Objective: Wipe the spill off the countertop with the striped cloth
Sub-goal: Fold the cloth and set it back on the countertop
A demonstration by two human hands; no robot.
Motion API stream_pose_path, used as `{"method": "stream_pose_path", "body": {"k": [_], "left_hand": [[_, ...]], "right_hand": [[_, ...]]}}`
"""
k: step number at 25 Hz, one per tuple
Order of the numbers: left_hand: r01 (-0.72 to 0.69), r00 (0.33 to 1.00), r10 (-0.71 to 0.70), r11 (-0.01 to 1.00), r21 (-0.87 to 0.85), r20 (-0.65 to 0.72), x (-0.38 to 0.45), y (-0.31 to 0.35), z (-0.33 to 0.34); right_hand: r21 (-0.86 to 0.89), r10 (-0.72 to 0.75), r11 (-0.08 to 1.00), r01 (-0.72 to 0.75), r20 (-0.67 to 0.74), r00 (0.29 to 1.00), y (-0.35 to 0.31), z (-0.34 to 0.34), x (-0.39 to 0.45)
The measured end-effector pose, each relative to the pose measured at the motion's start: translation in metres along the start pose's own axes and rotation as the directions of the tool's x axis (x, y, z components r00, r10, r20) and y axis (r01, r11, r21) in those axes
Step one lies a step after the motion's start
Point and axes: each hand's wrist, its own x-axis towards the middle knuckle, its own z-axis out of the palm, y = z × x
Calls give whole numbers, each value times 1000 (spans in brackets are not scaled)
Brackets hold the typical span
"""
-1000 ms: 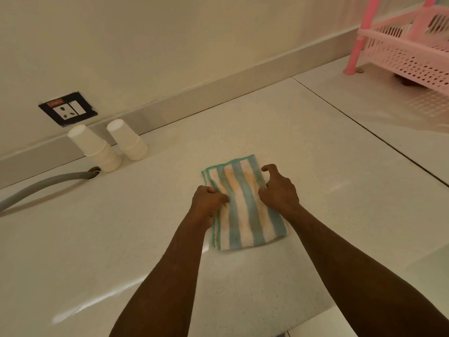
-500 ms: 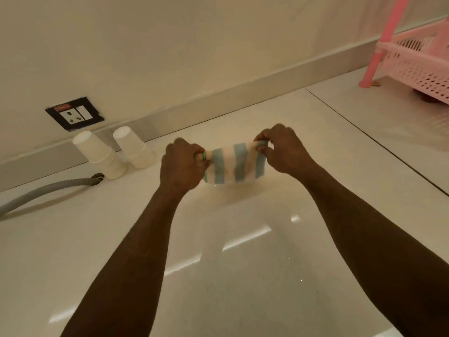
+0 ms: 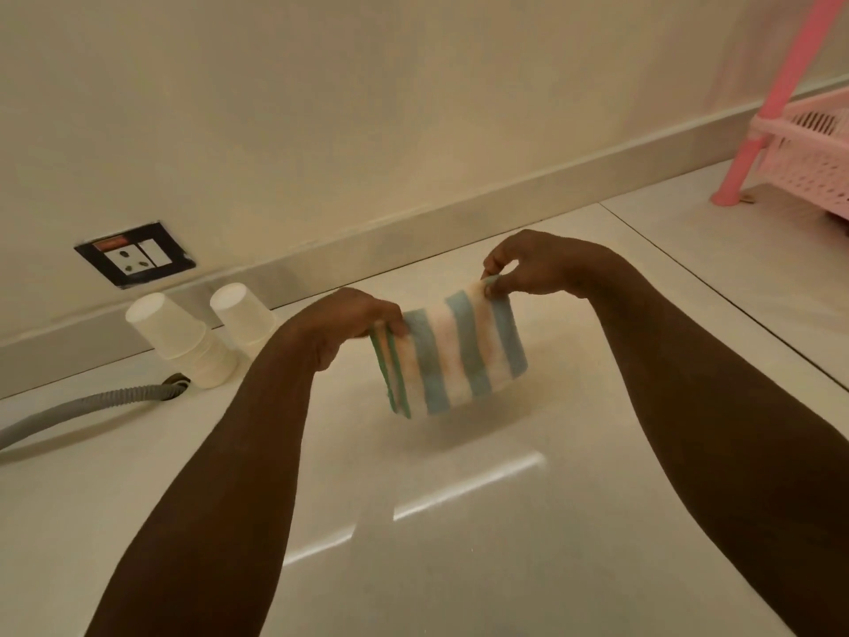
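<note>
**Above the table, a folded cloth held by both hands**

Above the middle of the pale table [image 3: 459,544], the fingers [image 3: 494,287] of the right hand [image 3: 537,264] pinch the far right top corner of the striped cloth [image 3: 459,356], thumb and forefinger pressed together on its edge. The fingers [image 3: 390,326] of the left hand [image 3: 349,319] are closed on the left top corner, where the green-trimmed layers of the fold show side by side. The cloth hangs folded between the two hands, clear of the table, its blue, white and faint orange stripes running downward; its right corner is held higher than its left. A soft shadow lies on the table beneath it. Both bare forearms reach in from the near edge.

Far left, two stacks of white paper cups [image 3: 183,333] lie tilted against the foot of the wall, just beside a grey ribbed hose [image 3: 92,406] that enters a hole in the table. A black socket plate [image 3: 135,259] sits on the wall above them. At the far right stands a pink plastic rack [image 3: 817,144].
</note>
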Motion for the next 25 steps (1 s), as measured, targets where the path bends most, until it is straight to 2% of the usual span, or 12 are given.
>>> {"method": "stream_pose_path", "body": {"k": [2,3,5,6,9,11,13,15,17,19,25], "left_hand": [[108,993,-113,990,91,47,28,-6,2],[133,990,-136,986,97,25,42,-11,5],[126,990,-113,979,160,-88,72,-26,15],[116,987,-79,956,269,-143,86,-34,22],[168,960,-8,818,551,-281,106,-50,39],[146,927,121,754,640,-354,107,-53,47],[56,853,332,710,702,-403,101,-55,64],[4,800,439,678,735,-409,90,-60,85],[-35,858,409,649,760,-310,82,-69,102],[-50,923,327,630,775,-205,79,-82,110],[-69,945,290,629,774,-152,104,-88,100]], "right_hand": [[-147,35,989,-21,89,995,6,6,32],[-217,59,975,-41,81,995,11,15,49],[-339,120,932,-127,-42,992,26,37,81],[-385,143,907,-173,-105,984,35,50,93],[-461,138,861,-214,-191,972,57,80,115],[-492,48,850,-187,-281,958,65,90,121],[-525,-92,841,-132,-378,921,61,101,120],[-554,-194,832,-22,-329,924,50,115,114],[-484,-223,872,73,-259,940,47,132,100],[-395,-186,914,89,-215,959,55,148,81],[-478,-113,877,46,-113,987,61,149,99]]}}
